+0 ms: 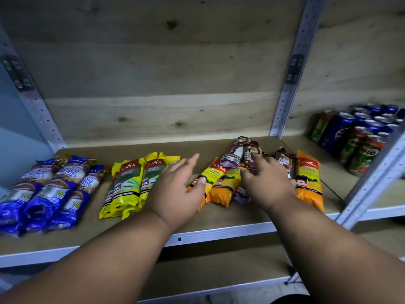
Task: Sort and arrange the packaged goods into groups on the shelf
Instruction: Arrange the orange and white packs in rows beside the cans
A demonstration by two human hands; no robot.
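You face a wooden shelf (230, 218) with a pale metal front rail, framed by perforated metal uprights (291, 69). Beyond the right upright stands a cluster of drink cans (359, 132), blue ones behind, green and red ones in front.

On the shelf board the packaged goods lie in rough groups. At far left, the blue packs (46, 189) lie side by side, touching one another. Just right of them, two yellow packs (129, 185) lie together, side against side. To the right of the middle is a mixed heap: orange packs (221, 185) lying at angles with maroon packs (236, 154) partly on top of them and behind them. One more orange pack (309, 183) lies at the right end of the heap.

Your left hand (177, 189) hovers low between the yellow packs and the heap, fingers straight and relaxed, the thumb over an orange pack; you grasp nothing with it. Your right hand (267, 181) lies on the heap, fingers spread over the maroon packs; whether they grip one I cannot tell.
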